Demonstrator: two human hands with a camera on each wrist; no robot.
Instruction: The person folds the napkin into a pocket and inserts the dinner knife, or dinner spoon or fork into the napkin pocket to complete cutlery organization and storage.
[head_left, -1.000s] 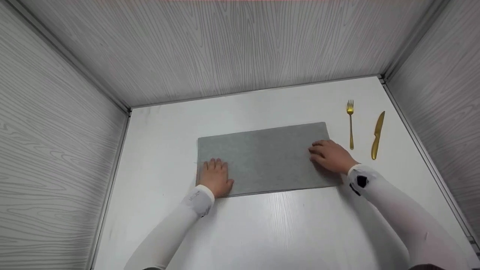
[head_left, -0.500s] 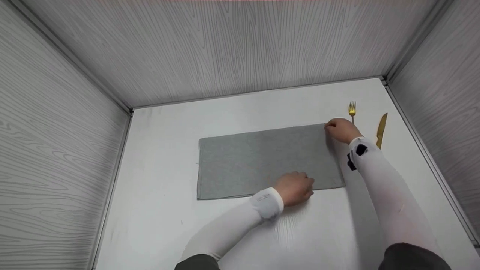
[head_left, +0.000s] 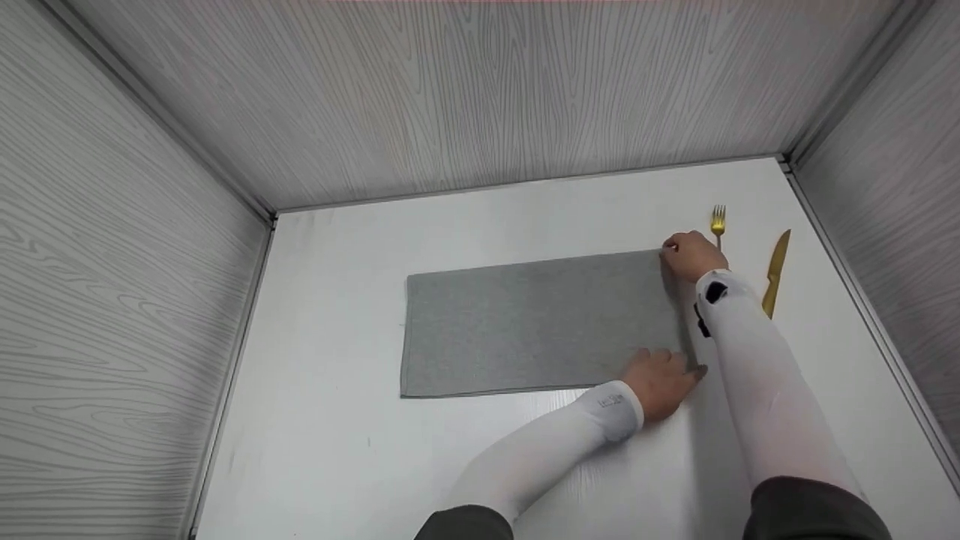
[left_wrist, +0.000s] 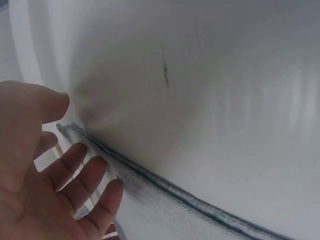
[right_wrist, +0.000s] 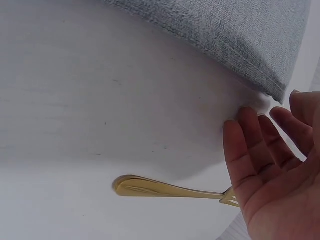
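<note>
A grey cloth (head_left: 525,322), folded into a flat rectangle, lies on the white table. The left hand (head_left: 660,384) is at its near right corner; in the left wrist view, the fingers (left_wrist: 82,177) are spread and slightly bent beside the layered cloth edge (left_wrist: 165,187), thumb apart. At the far right corner is the right hand (head_left: 694,256). In the right wrist view its bent fingers (right_wrist: 250,145) and thumb are close by the cloth's corner (right_wrist: 272,85), with a gap between them. The right hand and sleeve hide part of the fork's handle in the head view.
A gold fork (head_left: 718,221) lies just right of the right hand, its handle (right_wrist: 150,188) plain in the right wrist view. Further right is a gold knife (head_left: 777,270). Wood-grain panels (head_left: 465,97) border the table (head_left: 337,315) at the back and both sides.
The left hand has moved from the cloth's left part rightward along the near edge to the near right corner. The right hand has moved up from the right side to the far right corner.
</note>
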